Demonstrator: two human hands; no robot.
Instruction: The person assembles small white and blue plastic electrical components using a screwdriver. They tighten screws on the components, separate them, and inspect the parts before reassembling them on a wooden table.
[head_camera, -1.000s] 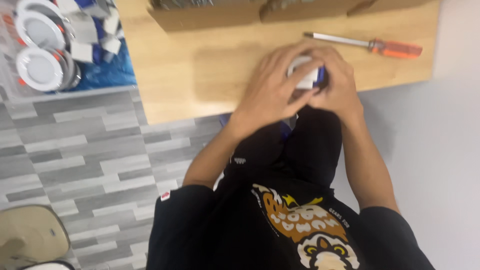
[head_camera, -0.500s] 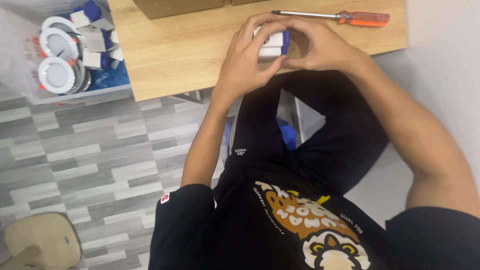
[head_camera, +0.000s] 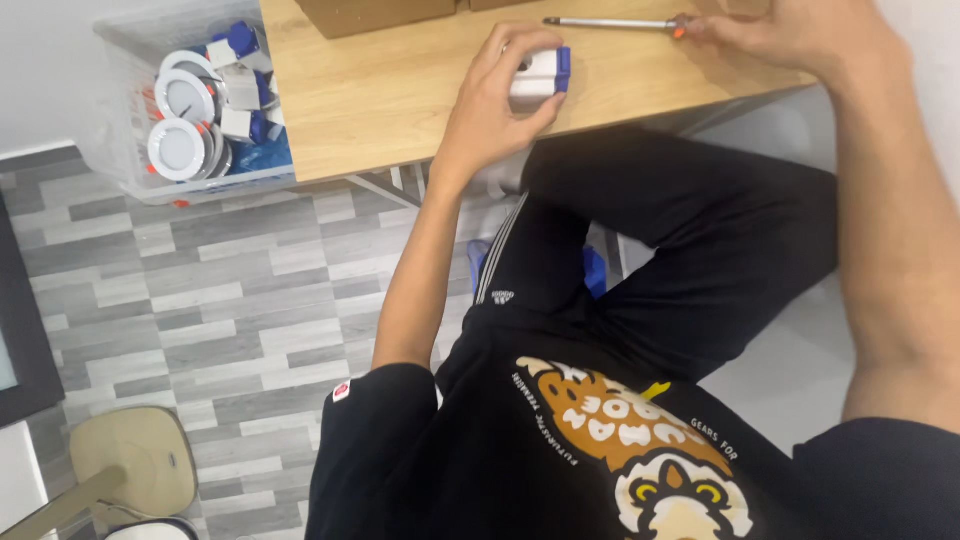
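Pinching a small white and blue block (head_camera: 538, 75) on the wooden table (head_camera: 400, 90), the left hand (head_camera: 495, 105) wraps it; right hand (head_camera: 790, 35) closes on a screwdriver (head_camera: 610, 22) well apart

A white-and-blue part (head_camera: 540, 72) sits on the pale wooden table (head_camera: 380, 90); grey plank-patterned floor (head_camera: 200, 290), black trousers (head_camera: 680, 230) below.

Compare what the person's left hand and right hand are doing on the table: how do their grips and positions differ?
The left hand cups a small white-and-blue block from above, near the middle of the wooden table; the right hand is at the far right, over the orange handle end of a screwdriver. The left hand's fingers curl around its item; the right hand lies flatter, hiding the handle. Both are bare and rest on the table.
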